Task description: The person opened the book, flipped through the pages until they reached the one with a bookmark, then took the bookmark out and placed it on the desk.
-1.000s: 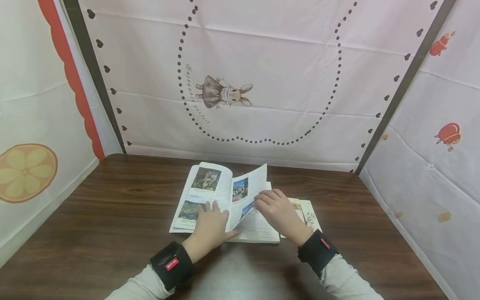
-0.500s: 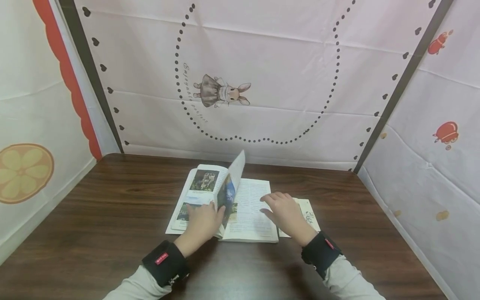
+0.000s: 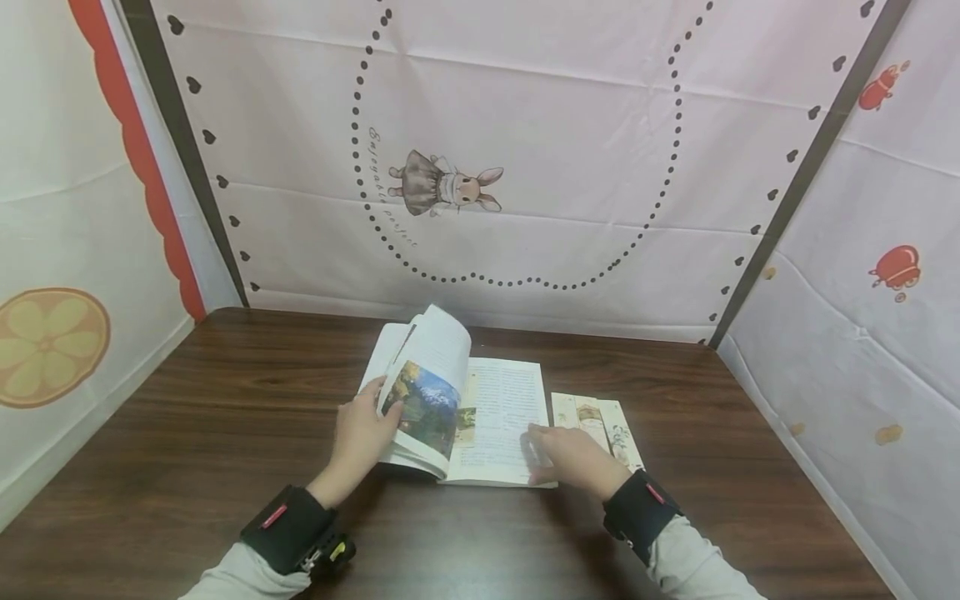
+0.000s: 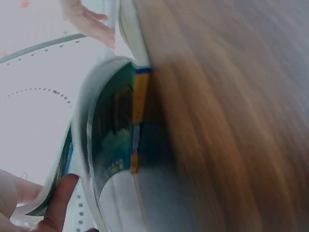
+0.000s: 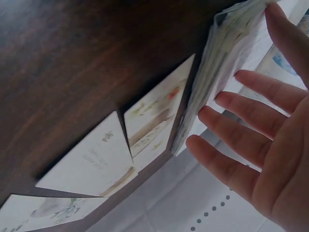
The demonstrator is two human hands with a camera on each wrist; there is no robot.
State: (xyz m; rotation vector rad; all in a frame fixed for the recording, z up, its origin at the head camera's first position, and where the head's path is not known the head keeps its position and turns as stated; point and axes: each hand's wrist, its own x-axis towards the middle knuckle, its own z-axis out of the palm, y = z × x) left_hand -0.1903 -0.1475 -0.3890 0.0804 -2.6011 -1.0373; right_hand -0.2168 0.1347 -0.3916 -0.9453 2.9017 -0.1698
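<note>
An open book [image 3: 504,421] lies on the brown table. My left hand [image 3: 362,429] pinches the outer edge of a curled page [image 3: 427,400] with a blue and green photo, thumb on the printed side. In the left wrist view its thumb [image 4: 63,200] and a finger are on either side of the page, and the book's cover bends beside them. My right hand [image 3: 576,460] rests at the outer edge of the right page. In the right wrist view that hand [image 5: 270,130] has its fingers straight and spread, fingertips along the book's edge, holding nothing.
Several pale illustrated cards [image 5: 91,159] lie to the right of the book, partly under my right wrist in the head view. Patterned white cloth walls [image 3: 525,167] enclose the back and sides of the table [image 3: 262,392].
A page lifted by the right hand has been turned to the left and released. The left hand has shifted from lying on the left page to pinching its edge. The right hand has lowered slightly.
</note>
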